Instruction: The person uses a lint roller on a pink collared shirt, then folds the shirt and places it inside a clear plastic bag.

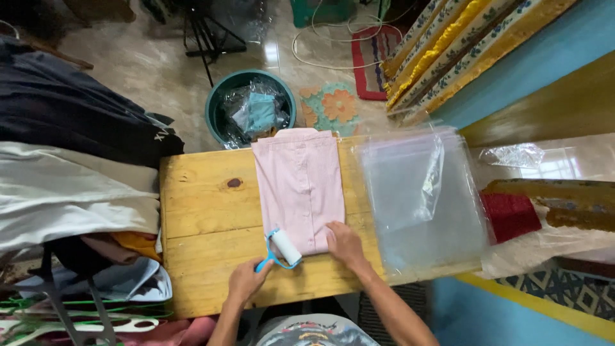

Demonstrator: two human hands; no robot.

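A folded pink shirt point(298, 186) lies lengthwise on a wooden table point(205, 211). My left hand point(246, 280) grips the blue handle of a white lint roller point(280, 248), whose roll rests on the shirt's near left corner. My right hand point(344, 243) presses flat on the shirt's near right corner. A stack of clear plastic bags point(423, 192) lies on the table just right of the shirt.
Piled dark and light garments point(70, 160) sit left of the table, with clothes hangers point(64, 314) below them. A teal bucket point(218, 96) holding bagged items stands on the floor behind the table. A red cloth point(509, 214) and patterned fabrics lie to the right.
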